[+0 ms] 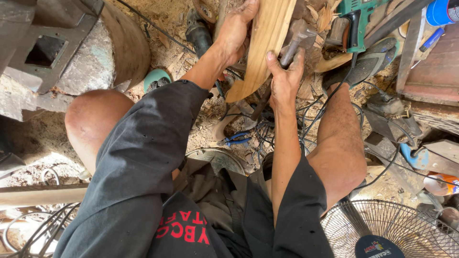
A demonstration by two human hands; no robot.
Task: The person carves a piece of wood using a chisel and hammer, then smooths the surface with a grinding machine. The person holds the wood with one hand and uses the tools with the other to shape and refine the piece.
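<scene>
Sawdust floor; curved board (264,45) between left hand (235,32), right hand (286,76).

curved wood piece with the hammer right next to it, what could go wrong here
1. The right hand grips a hammer close beside the left hand on the curved wood piece; a stray blow could hit fingers.
2. Tangled cables lie under the work and might snag.

Curved plank (264,45) of pale, planed wood, standing on end and leaning left, far centre of the scene. Hammer (292,45) with worn steel head, just right of the plank, handle pointing near.
</scene>
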